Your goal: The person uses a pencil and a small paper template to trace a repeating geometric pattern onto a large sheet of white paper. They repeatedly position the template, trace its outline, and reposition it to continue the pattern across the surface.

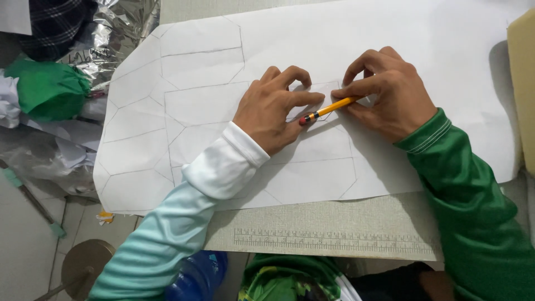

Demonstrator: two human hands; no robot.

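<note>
Across the table's white paper (390, 33), your right hand (390, 92) pinches the yellow pencil (329, 108), lying eraser-leftward toward your left hand (276, 108), fingers pressing a small template (326, 90).

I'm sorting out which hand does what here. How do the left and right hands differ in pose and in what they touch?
The right hand pinches a yellow pencil, whose red end points toward the left hand; the left hand holds no tool. The left hand presses spread fingertips on a small paper template, while the right hand's fingers curl round the pencil. The left sleeve is pale, the right sleeve green. Both rest on the large white sheet marked with pencilled outlines.
</note>
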